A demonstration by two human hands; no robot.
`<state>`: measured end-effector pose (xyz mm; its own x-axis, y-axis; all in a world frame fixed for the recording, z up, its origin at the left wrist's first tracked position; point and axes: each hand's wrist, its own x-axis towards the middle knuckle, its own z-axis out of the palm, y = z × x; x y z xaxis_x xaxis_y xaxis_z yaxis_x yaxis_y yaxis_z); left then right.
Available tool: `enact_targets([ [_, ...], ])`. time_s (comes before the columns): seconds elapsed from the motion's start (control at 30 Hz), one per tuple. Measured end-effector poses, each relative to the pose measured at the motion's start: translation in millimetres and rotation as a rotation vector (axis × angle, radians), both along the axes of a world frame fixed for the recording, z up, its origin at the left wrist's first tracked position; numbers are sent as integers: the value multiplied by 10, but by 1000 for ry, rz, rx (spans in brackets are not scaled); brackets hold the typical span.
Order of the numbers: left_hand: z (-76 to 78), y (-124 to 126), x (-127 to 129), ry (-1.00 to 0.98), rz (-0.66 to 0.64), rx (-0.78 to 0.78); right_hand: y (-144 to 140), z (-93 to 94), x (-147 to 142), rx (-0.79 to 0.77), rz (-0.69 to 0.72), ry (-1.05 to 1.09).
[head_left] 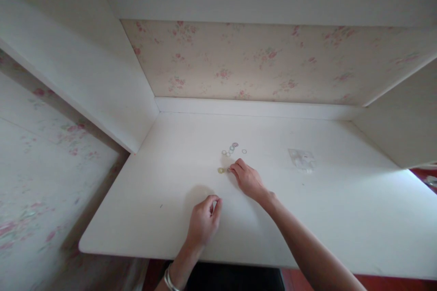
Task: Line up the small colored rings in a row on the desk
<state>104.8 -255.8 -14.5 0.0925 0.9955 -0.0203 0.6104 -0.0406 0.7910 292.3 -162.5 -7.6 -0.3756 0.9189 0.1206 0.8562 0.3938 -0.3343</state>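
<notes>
My right hand (pixel 246 177) reaches forward over the white desk (pixel 164 177), its fingertips touching a small ring at the desk's middle, beside a yellowish ring (pixel 220 170). Just beyond lie several small coloured rings (pixel 232 148) in a loose cluster. My left hand (pixel 204 220) rests nearer the front edge with fingers curled, pinching something too small to make out. A silver bangle (pixel 168 279) sits on that wrist.
A small clear plastic bag (pixel 302 159) lies to the right of the rings. White side panels close the desk in on the left and right, with floral wallpaper (pixel 246 61) behind and a shelf above. Red floor shows below the front edge.
</notes>
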Motion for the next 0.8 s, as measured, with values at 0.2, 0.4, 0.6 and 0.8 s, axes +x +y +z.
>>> enact_targets([
  [0.2, 26, -13, -5, 7, -7, 7, -4, -30, -42, 23, 27, -62],
  [0.4, 10, -22, -8, -1, -5, 1, -13, -31, -33, 31, 39, -89],
  [0.6, 15, -24, -15, 3, -13, 7, -30, -97, 27, 49, -12, 90],
  [0.8, 63, 17, 31, -46, 11, -45, -94, -195, 172, 60, -309, 433],
])
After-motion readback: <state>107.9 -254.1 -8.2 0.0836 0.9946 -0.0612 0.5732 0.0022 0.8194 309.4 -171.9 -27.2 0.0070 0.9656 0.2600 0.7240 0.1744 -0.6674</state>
